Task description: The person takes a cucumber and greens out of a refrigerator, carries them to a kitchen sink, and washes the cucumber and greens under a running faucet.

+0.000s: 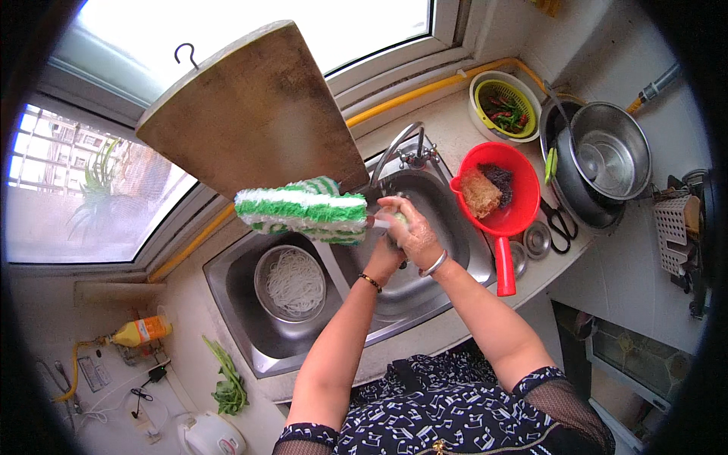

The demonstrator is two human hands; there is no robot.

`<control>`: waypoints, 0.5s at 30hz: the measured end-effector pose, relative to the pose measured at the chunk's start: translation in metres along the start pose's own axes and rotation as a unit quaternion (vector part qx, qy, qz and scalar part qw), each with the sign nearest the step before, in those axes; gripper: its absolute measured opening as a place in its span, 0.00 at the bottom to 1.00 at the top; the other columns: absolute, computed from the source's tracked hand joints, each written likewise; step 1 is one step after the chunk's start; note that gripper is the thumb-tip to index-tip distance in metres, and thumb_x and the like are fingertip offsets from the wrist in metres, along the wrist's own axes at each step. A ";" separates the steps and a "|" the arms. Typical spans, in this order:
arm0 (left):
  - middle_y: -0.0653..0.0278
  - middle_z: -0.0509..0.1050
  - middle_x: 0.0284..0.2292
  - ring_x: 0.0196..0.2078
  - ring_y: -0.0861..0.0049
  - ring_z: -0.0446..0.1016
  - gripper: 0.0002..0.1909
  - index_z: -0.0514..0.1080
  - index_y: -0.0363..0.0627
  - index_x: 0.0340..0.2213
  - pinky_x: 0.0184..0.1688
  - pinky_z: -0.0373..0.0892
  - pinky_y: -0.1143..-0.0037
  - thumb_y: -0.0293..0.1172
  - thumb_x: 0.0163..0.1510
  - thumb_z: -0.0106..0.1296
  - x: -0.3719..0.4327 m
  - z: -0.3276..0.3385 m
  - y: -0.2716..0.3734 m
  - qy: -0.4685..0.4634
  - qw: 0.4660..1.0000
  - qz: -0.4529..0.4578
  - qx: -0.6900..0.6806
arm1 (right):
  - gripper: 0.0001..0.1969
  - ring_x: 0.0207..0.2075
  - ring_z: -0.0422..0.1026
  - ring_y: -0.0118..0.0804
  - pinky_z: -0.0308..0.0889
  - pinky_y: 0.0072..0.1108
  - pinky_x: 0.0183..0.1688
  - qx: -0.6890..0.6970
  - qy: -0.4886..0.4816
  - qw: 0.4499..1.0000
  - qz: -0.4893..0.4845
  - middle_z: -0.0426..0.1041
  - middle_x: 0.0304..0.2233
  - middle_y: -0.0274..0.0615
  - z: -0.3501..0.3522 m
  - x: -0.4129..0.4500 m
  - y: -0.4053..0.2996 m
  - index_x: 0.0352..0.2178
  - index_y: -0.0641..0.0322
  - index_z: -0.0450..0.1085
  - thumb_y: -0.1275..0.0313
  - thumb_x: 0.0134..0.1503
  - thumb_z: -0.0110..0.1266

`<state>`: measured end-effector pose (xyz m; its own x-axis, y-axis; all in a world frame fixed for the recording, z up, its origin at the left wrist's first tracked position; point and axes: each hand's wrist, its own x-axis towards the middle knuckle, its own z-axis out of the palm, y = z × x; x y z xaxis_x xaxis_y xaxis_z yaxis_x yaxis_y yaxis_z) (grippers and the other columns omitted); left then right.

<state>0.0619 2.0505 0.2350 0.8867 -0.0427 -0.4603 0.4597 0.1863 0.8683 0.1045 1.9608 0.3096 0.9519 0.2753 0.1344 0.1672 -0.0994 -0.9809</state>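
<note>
My right hand (418, 233), a silver bangle at its wrist, curls around a small pale green piece (401, 218) over the right basin of a steel double sink (460, 227). My left hand (387, 260), wearing a beaded bracelet, is close below it, its fingers mostly hidden. Both are beneath the curved faucet (392, 149); the right hand looks wet. A fluffy green-and-white striped cloth or duster (301, 207) spans the sink's back edge, a pale handle-like part reaching towards my fingers. White noodles (294, 281) fill a metal bowl (259, 289) in the left basin.
A large wooden chopping board (256, 108) leans at the window. On the right are a red dipper (526, 170) holding scrubbers, a yellow-green colander (490, 88) of chillies, steel basins (620, 136) and black-handled scissors (560, 230). Leafy greens (227, 381) lie left, near a white appliance (210, 435).
</note>
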 end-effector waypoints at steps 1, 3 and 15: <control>0.66 0.70 0.33 0.33 0.80 0.69 0.22 0.64 0.39 0.38 0.34 0.66 0.80 0.27 0.39 0.57 -0.002 -0.001 0.000 -0.002 1.000 -0.013 -0.005 | 0.11 0.31 0.69 0.32 0.64 0.25 0.37 0.038 0.015 0.999 -0.004 0.69 0.26 0.40 0.000 0.000 -0.004 0.29 0.64 0.68 0.67 0.55 0.42; 0.65 0.70 0.31 0.32 0.80 0.69 0.20 0.64 0.39 0.37 0.33 0.66 0.80 0.27 0.39 0.57 -0.008 0.001 0.018 -0.009 1.000 -0.026 -0.007 | 0.12 0.31 0.69 0.31 0.64 0.23 0.37 0.044 0.012 0.999 0.018 0.69 0.24 0.38 -0.008 0.004 0.004 0.30 0.65 0.69 0.66 0.55 0.44; 0.68 0.70 0.30 0.30 0.77 0.69 0.22 0.66 0.46 0.36 0.35 0.66 0.76 0.53 0.52 0.40 0.007 0.016 0.017 -0.001 0.945 -0.125 -0.302 | 0.27 0.38 0.68 0.42 0.62 0.28 0.42 -0.121 -0.060 0.968 0.213 0.69 0.36 0.52 -0.004 -0.007 0.018 0.50 0.65 0.55 0.61 0.53 0.47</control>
<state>0.0768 2.0373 0.2493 0.7549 -0.1612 -0.6357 0.5435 0.6963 0.4688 0.1017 1.9527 0.2914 0.9134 0.2672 -0.3070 -0.1658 -0.4447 -0.8802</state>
